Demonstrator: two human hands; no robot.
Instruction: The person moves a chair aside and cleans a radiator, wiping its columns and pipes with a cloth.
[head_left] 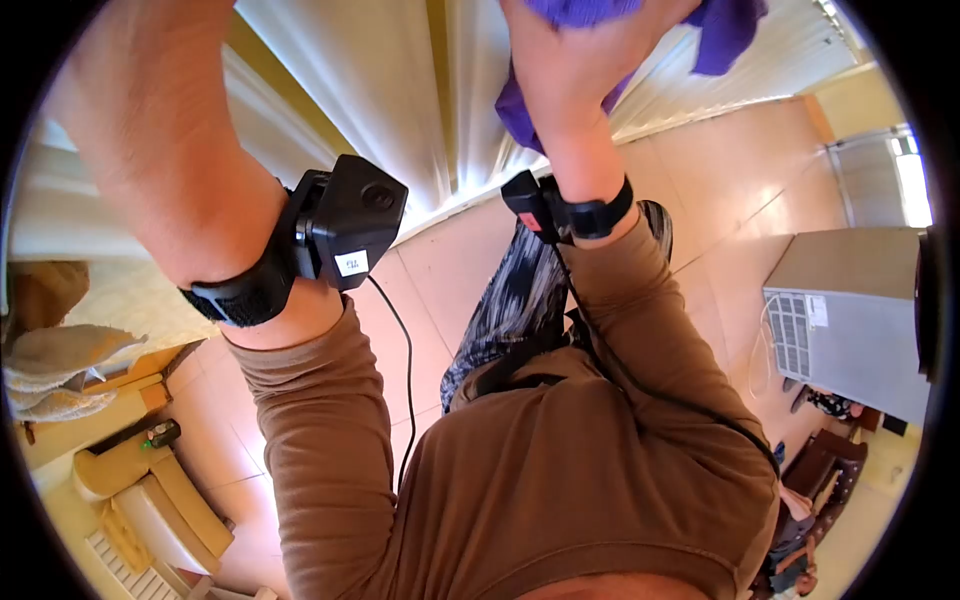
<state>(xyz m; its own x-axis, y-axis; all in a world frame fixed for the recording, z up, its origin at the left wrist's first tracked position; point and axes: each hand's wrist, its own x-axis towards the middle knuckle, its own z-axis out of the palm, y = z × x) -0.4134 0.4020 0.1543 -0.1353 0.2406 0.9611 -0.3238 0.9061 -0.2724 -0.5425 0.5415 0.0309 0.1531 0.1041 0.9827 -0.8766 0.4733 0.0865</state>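
Purple cloth (730, 30) in right hand (570, 60) — against white curtain (400, 90).

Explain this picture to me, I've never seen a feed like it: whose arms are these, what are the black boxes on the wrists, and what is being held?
This is one fisheye picture from a camera on a person's head, looking down along their own body, so the edges bend. Both arms are raised in brown sleeves. Each wrist wears a black strapped device; the left wrist unit trails a cable. The right hand presses a purple cloth against the pale vertical-ribbed surface in front. The left hand is out of the picture past the top edge, so I cannot tell what it holds. Below is a tiled floor, with a grey box-shaped appliance at the right.
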